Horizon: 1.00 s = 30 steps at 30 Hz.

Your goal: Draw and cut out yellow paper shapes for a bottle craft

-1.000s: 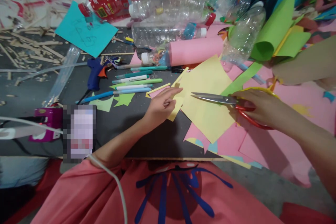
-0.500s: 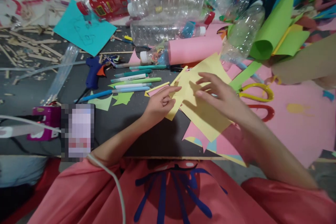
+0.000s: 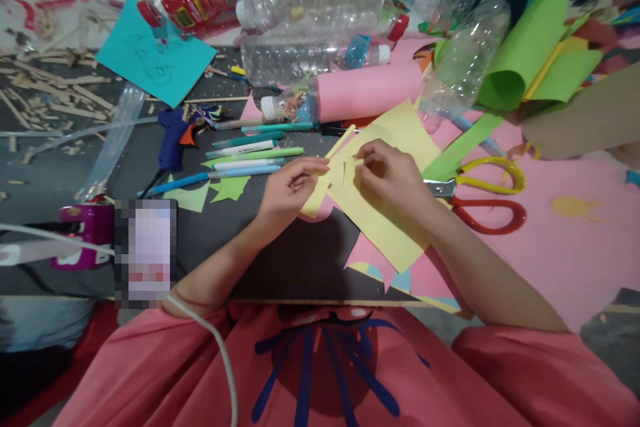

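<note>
My left hand [image 3: 294, 191] is closed, its fingertips pinched at the left edge of the yellow paper; what it holds is too small to make out. Over the large yellow sheet [image 3: 400, 233] my right hand [image 3: 390, 170] is closed too, thumb and fingertips together around something tiny I cannot make out. A small dark slit or sliver shows on the yellow paper between the hands. Right of my right hand lie scissors [image 3: 493, 193] with one yellow and one red handle. A thin rolled yellow strip [image 3: 343, 141] rests just above my fingertips.
Markers [image 3: 250, 147] and a blue glue gun [image 3: 173, 140] lie to the left, near a phone [image 3: 153, 250] and its white cable. Behind are plastic bottles [image 3: 320, 7], a pink paper roll [image 3: 370, 93] and green paper [image 3: 530, 47]. Pink paper [image 3: 590, 253] covers the right side.
Both hands have closed into pinches and my right hand has moved slightly left and down. More of the scissors, including the blades, now shows.
</note>
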Available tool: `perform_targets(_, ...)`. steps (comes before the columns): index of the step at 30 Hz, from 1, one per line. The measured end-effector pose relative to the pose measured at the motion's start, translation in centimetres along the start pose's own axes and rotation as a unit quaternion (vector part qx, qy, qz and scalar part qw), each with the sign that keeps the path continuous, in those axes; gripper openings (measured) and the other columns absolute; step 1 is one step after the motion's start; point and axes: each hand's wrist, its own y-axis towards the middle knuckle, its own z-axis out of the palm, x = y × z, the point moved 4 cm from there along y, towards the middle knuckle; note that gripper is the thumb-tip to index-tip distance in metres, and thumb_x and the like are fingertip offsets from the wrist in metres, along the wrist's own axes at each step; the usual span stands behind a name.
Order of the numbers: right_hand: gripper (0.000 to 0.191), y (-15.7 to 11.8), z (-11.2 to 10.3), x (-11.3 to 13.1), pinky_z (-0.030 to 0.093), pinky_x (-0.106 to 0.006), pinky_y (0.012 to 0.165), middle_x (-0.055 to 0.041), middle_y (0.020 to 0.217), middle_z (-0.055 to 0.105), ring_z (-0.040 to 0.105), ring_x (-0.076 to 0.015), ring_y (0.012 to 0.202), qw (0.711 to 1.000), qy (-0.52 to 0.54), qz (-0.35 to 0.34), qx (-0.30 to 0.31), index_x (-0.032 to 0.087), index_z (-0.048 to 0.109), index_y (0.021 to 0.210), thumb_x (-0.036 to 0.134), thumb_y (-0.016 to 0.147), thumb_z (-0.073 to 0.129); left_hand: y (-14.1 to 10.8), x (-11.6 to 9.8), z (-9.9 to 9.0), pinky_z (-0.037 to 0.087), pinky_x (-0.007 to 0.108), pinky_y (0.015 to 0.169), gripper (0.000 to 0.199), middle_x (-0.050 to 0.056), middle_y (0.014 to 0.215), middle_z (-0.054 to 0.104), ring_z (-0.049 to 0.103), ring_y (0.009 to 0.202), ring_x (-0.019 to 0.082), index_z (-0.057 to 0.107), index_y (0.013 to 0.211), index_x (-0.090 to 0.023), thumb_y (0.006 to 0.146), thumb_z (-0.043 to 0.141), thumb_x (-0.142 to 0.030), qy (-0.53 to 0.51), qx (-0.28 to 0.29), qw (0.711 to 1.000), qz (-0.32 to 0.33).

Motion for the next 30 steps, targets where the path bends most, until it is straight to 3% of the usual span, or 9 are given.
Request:
perform_targets(4, 0.008, 0.2, -0.5, -0.5, 0.047, -0.034, 0.073, -0.0035, 0.08, 0.068, 0.064, -0.0214, 0.075, 1.0, 0.008, -0.006, 0.02, 0.022, 0.055, 0.084, 0.026, 0.077, 0.055, -0.1, 0.0, 0.1, 0.055, 0.031, 0.088, 0.015, 0.009, 0.11, 0.073, 0.067, 0.106, 0.02, 0.071, 0.083, -0.018, 0.08, 0.059, -0.026, 0.007, -0.001, 1.0, 0.001)
perform_targets(8, 0.006, 0.2, -1.0, -1.5, 0.045, -0.03, 0.062, 0.0002, 0.067, 0.062, 0.059, -0.0171, 0.061, 0.995, 0.069, 0.029, 0.063, 0.022, 0.054, 0.078, 0.027, 0.077, 0.056, -0.1, 0.0, 0.2, 0.056, 0.03, 0.084, 0.015, 0.009, 0.107, 0.073, 0.067, 0.106, 0.019, 0.071, 0.083, -0.018, 0.08, 0.057, -0.022, 0.012, 0.003, 1.0, 0.023)
perform_targets(11, 0.007, 0.3, -1.4, -2.0, 0.044, -0.029, 0.059, 0.0004, 0.067, 0.062, 0.059, -0.0162, 0.061, 0.993, 0.073, 0.041, 0.088, 0.021, 0.056, 0.077, 0.027, 0.076, 0.058, 0.0, 0.0, 0.2, 0.056, 0.027, 0.078, 0.016, 0.009, 0.106, 0.074, 0.068, 0.102, 0.018, 0.071, 0.084, -0.017, 0.08, 0.056, -0.02, 0.024, 0.004, 0.999, 0.038)
perform_targets(18, 0.007, 0.6, -3.3, -1.4, 0.044, -0.031, 0.065, -0.0034, 0.074, 0.068, 0.059, -0.0178, 0.068, 0.996, -0.067, -0.051, 0.032, 0.02, 0.064, 0.07, 0.024, 0.074, 0.06, 0.2, 0.1, 0.0, 0.055, 0.023, 0.073, 0.021, 0.008, 0.105, 0.074, 0.069, 0.097, 0.015, 0.072, 0.087, -0.017, 0.081, 0.052, -0.017, 0.087, 0.012, 0.992, 0.094)
perform_targets(22, 0.018, 1.0, -3.4, 0.1, 0.046, -0.033, 0.067, -0.0079, 0.088, 0.072, 0.062, -0.0203, 0.074, 0.992, -0.084, -0.086, -0.029, 0.019, 0.068, 0.082, 0.027, 0.085, 0.052, 0.3, 0.1, 0.0, 0.056, 0.026, 0.085, 0.023, 0.008, 0.105, 0.075, 0.069, 0.104, 0.016, 0.073, 0.087, -0.017, 0.083, 0.05, -0.015, 0.127, 0.025, 0.985, 0.111)
perform_targets(25, 0.025, 2.0, -2.4, 1.3, 0.046, -0.035, 0.071, -0.0112, 0.105, 0.072, 0.065, -0.024, 0.086, 0.982, -0.138, -0.127, -0.024, 0.017, 0.07, 0.096, 0.025, 0.09, 0.046, 0.3, 0.4, 0.3, 0.056, 0.028, 0.088, 0.026, 0.009, 0.111, 0.075, 0.069, 0.107, 0.017, 0.073, 0.094, -0.016, 0.084, 0.049, -0.015, 0.156, 0.051, 0.981, 0.099)
perform_targets(30, 0.032, 4.3, -0.5, 2.0, 0.04, -0.035, 0.065, -0.016, 0.102, 0.074, 0.067, -0.0283, 0.083, 0.943, -0.325, -0.071, -0.005, 0.014, 0.07, 0.101, 0.018, 0.092, 0.04, 0.1, 1.1, 0.9, 0.058, 0.023, 0.077, 0.042, 0.01, 0.126, 0.07, 0.067, 0.115, 0.018, 0.07, 0.114, -0.015, 0.082, 0.044, -0.01, 0.203, 0.086, 0.971, 0.095)
